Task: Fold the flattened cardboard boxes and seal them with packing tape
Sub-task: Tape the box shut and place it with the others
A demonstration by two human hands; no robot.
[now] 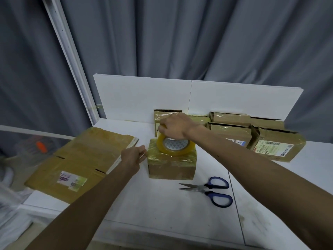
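A small cardboard box [172, 167] stands near the middle of the white table [162, 213], its top and upper sides covered in glossy clear tape. A roll of packing tape [175, 150] rests tilted on the box's top. The right hand [175, 126] grips the roll's far rim from above, fingers curled over it. At the box's upper left edge the left hand [132, 156] pinches a tape strip [144, 154] between thumb and fingers. Blue-handled scissors [210, 190] lie just right of the box in front, blades slightly apart. A stack of flattened boxes [79, 159] lies to the left. Several taped boxes [275, 147] sit behind and to the right, against white boards [144, 98] with a grey curtain [180, 33] beyond.
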